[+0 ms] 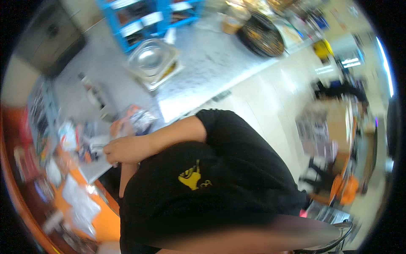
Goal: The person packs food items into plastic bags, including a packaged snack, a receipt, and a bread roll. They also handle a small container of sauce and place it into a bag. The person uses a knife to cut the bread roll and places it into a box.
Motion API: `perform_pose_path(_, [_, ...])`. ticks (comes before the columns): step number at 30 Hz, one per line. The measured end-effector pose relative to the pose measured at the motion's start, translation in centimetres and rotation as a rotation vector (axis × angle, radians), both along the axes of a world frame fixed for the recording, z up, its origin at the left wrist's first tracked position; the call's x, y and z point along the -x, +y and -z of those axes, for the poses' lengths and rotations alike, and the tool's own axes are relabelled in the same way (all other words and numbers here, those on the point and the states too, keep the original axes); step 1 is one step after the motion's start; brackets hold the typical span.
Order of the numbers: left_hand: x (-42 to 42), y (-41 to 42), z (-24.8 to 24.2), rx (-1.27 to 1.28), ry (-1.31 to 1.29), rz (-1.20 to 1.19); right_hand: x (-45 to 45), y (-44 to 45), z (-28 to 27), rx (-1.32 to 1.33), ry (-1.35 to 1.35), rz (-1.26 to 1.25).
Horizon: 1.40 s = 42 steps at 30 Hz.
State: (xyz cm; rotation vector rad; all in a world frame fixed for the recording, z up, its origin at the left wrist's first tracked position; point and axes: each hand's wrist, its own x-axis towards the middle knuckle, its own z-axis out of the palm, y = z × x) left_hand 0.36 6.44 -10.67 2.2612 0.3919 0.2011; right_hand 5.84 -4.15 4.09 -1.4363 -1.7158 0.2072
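My right hand [128,150] reaches across in front of my black shirt with its fingers curled. It overlaps my left arm, whose forearm [127,177] shows just below. A blurred skin-coloured shape past the right hand may be part of my left hand [116,127], but it is too smeared to be sure. Close by lies a crinkled clear plastic bag [142,120] with something orange at its top. Small packets [68,136] and blurred items sit left of the hands. Whether either hand grips anything is hidden by blur and overlap.
On the steel worktop [203,66] stand stacked metal pans [150,60], a blue rack [127,31] with white labels and a round black tray [261,35]. An orange counter [108,219] bears plastic bags [81,206]. Across the tiled floor stands a cardboard box [336,127].
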Motion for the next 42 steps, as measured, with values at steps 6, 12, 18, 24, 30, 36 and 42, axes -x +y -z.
perform_pose_path(6, [-1.1, 1.7, 1.6, -0.013, 0.036, 0.073, -1.4, -0.7, -0.2, -0.195, 0.427, 0.495])
perform_pose_path(12, [-2.1, 3.0, 2.7, -0.016, 0.077, 0.140, 0.4, -0.1, 0.6, -0.080, 0.113, 0.311])
perform_pose_path(18, [-3.1, 5.6, 5.4, 0.067, 0.103, 0.148, -0.9, -3.5, -0.5, -0.015, 0.199, 0.609])
perform_pose_path(24, [-5.5, 11.5, 7.3, -0.506, -0.256, 0.339, -1.7, -9.7, -0.4, -0.232, 0.317, 0.815])
perform_pose_path(30, [-4.3, 9.8, -3.7, 0.250, 0.066, -0.093, -1.6, -13.2, 3.8, -0.004, 0.075, 0.913])
perform_pose_path(36, [-3.0, 0.9, -11.5, 1.141, 0.217, -0.298, -4.3, -11.2, 6.6, -0.298, -0.349, 0.615])
perform_pose_path(42, [1.1, -1.0, -16.5, 0.154, -0.018, -0.057, -4.3, -7.7, 5.7, -0.412, 0.202, 0.348])
